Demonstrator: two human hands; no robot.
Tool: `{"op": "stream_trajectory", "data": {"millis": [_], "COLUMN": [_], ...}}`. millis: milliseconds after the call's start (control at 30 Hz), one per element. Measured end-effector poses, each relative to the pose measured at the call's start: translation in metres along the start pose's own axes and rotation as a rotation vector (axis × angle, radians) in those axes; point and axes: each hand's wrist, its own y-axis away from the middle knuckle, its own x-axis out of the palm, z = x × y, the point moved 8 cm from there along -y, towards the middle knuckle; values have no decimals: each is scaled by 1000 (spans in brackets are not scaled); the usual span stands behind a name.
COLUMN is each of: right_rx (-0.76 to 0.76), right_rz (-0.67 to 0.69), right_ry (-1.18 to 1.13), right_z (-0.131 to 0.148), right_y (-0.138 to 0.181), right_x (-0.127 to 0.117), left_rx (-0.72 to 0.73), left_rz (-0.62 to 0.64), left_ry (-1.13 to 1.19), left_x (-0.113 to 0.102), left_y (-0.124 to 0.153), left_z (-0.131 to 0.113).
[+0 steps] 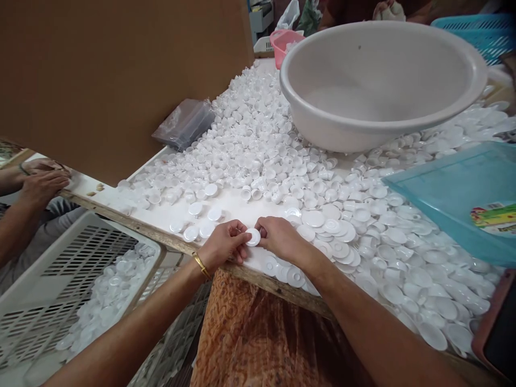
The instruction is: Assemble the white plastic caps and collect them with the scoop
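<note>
My left hand (223,243) and my right hand (282,236) meet at the near edge of the white table (229,207). Both pinch one small round white plastic cap (253,237) between their fingertips. A gold bangle (200,264) sits on my left wrist. Flat white discs (330,231) lie just right of my right hand. A large heap of small white cup-shaped caps (258,150) covers the table beyond.
A big white basin (382,80) stands on the heap at the back right, a teal tray (455,193) at right. A white slotted crate (80,279) holding caps sits lower left. Another person's hands (38,180) rest at the far left. A cardboard wall (121,70) stands behind.
</note>
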Motion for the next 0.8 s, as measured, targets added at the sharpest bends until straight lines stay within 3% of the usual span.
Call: {"op": "stream_trajectory", "data": {"millis": [100,267,400,567,800], "right_rx": [-3,-24,-67,-19,11], "right_rz": [-9,20,16,-68,-32], "right_ry": [15,-22,-102,25,40], "right_z": [1,6,13,10,5], "right_y": [0,7,12,6,-1], "right_x": [0,-7,-9,1,5], "left_rx": [-5,16,15,-19,-58], "left_rz": [-59,-49,-25,45,119], "left_ry": [-79,-167,-234,-258,-321], "left_x": [0,-1,-2,1,2], "left_y": [-1,-5,-7,-8,-14], "left_z": [0,0,1,1,2]}}
